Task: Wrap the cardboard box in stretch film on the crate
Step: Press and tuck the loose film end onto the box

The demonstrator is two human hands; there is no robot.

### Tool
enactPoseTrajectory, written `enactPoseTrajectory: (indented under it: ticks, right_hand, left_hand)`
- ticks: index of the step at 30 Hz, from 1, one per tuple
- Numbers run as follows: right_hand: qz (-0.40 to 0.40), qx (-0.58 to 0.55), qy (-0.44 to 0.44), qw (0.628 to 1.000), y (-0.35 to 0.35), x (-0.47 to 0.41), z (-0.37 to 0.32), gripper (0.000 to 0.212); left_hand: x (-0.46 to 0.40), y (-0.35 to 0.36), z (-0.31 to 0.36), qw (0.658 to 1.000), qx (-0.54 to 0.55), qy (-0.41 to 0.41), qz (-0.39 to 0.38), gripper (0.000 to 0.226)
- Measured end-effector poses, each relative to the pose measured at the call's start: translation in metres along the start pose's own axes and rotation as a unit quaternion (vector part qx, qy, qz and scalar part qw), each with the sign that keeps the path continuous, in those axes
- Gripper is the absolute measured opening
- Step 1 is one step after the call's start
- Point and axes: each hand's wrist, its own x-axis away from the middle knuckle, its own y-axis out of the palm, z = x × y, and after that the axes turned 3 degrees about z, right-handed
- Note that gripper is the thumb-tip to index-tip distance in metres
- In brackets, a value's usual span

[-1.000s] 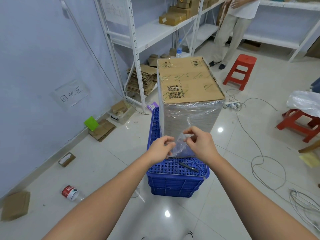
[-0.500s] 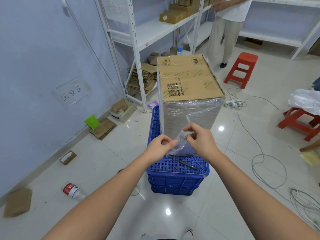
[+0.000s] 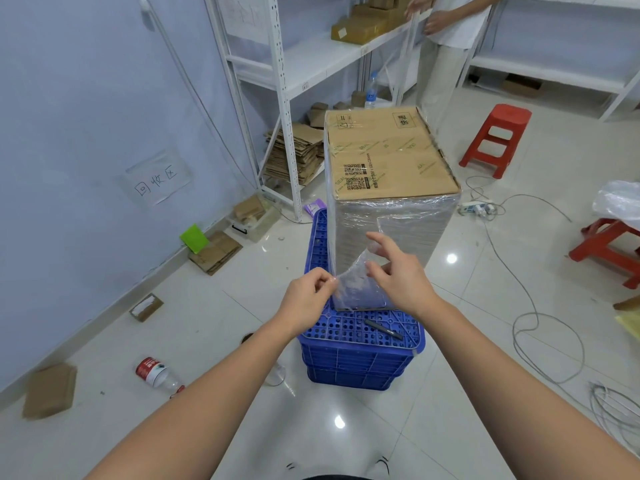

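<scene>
Pen on crate beside box

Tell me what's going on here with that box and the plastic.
A person is wrapping a tall cardboard box that stands on a blue crate. Its sides are already covered in stretch film, while the top is bare cardboard. The left hand pinches the loose tail of film at the box's near lower corner, and the right hand hovers over that tail with fingers spread. A black pen lies on the crate in front of the box.
</scene>
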Motion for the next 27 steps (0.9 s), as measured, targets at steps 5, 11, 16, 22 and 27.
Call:
enactPoseTrajectory:
  ticks: [5,11,16,22,27]
  right_hand:
    - [-0.009,0.036,-0.036,0.999,0.007,0.003,0.0,0.036]
    - [-0.019,0.069,-0.102,0.992,0.022,0.001,0.006,0.025]
    - [-0.015,0.108,-0.157,0.982,0.029,0.0,0.007,0.02]
    - [-0.009,0.136,-0.162,0.977,0.034,0.001,0.0,0.017]
    - [-0.002,0.155,-0.174,0.973,0.04,0.0,-0.002,0.013]
  left_hand:
    - [0.0,-0.003,0.003,0.999,0.03,-0.028,0.017,0.02]
    - [0.003,-0.006,0.003,0.999,0.037,-0.016,0.023,0.017]
    - [0.004,-0.01,0.004,1.0,0.009,-0.003,0.019,0.025]
    - [0.005,-0.009,0.004,1.0,0.021,0.022,0.003,0.022]
    - [0.006,-0.011,0.01,0.998,0.05,0.039,-0.006,0.024]
